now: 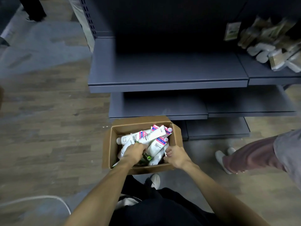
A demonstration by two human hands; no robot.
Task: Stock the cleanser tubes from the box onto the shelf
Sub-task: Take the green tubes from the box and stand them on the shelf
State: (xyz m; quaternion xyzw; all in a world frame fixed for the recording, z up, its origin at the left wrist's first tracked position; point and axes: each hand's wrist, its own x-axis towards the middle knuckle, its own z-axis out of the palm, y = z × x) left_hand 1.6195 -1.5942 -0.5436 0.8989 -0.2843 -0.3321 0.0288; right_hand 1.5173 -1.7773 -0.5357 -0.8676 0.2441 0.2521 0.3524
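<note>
On the wood-look floor (48, 128), our left hand (135, 151) reaches down into the open cardboard box (108, 149), fingers curled among the white cleanser tubes (153, 136) piled loosely inside; whether it grips one we cannot tell. Just beside it, our right hand (175, 154) pinches the end of a tube at the box's right side. Above the box, the dark shelf (167, 74) stands bare; packaged goods (273, 46) crowd the next bay. A bystander's leg (250, 155) stands at far right.

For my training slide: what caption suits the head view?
Both hands reach into a cardboard box of cleanser tubes below a bare shelf.
</note>
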